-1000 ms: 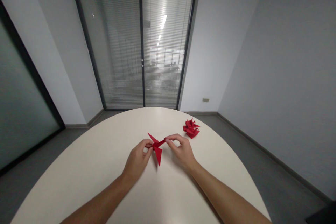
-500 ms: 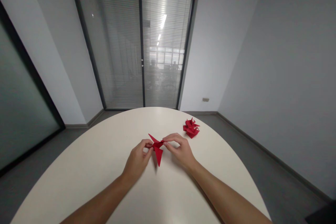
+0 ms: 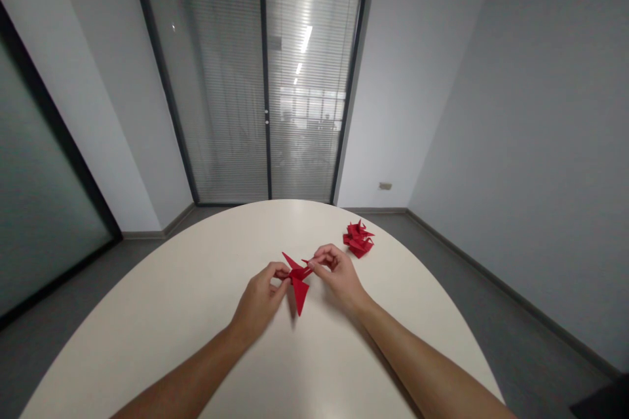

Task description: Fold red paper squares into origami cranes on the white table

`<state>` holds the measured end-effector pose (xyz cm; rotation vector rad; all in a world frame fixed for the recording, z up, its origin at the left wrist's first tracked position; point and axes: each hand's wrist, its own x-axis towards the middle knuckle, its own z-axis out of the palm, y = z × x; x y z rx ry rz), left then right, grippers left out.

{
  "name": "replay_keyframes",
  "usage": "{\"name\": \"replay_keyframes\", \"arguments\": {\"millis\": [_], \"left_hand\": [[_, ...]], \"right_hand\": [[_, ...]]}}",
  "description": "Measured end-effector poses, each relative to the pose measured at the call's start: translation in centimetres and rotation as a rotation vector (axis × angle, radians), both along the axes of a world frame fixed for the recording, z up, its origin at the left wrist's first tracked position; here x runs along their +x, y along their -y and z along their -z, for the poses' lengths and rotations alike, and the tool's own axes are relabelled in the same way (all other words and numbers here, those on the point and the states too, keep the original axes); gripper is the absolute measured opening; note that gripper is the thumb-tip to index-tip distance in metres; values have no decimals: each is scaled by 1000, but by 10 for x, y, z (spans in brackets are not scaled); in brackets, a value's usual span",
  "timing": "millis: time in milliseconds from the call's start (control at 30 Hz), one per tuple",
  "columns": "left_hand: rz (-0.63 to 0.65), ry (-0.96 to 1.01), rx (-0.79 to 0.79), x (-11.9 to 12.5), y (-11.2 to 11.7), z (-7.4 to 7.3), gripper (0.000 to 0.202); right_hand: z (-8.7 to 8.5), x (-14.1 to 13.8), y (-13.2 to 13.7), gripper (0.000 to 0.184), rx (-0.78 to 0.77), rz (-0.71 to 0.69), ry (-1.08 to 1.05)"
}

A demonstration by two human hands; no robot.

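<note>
Between my hands, just above the table, is a red origami crane (image 3: 299, 290) with its two wings spread, one pointing away and the other toward me. My left hand (image 3: 262, 296) pinches one end of it between thumb and fingers. At the opposite end, my right hand (image 3: 338, 273) has thumb and fingertips closed on the thin pointed part, where a small folded tip shows. The fingers partly cover both pinched ends.
A heap of several folded red paper cranes (image 3: 358, 239) lies near the far right edge of the round white table (image 3: 196, 314). Beyond the table stand a glass partition with blinds (image 3: 309, 163) and grey walls.
The crane has shifted slightly right and toward me. My right hand has moved a little along its pointed end, and a small bent tip now shows there. The heap stays put.
</note>
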<state>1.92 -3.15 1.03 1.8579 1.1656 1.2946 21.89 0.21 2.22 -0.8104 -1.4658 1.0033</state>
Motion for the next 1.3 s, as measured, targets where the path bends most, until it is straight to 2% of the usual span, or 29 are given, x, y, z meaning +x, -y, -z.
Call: {"name": "replay_keyframes", "arguments": {"millis": [267, 567, 933, 1100, 1300], "left_hand": [[24, 3, -21, -1, 1, -2, 15], [55, 2, -50, -1, -1, -1, 14], [50, -2, -10, 0, 0, -3, 25], [2, 41, -4, 1, -1, -1, 25], [12, 64, -24, 1, 0, 0, 23]], "right_hand": [[1, 0, -1, 36, -104, -105, -65], [4, -1, -7, 40, -175, -110, -124], [1, 0, -3, 37, -173, -149, -103], [5, 2, -2, 38, -140, -138, -73], [2, 2, -1, 32, -103, -138, -63]]}}
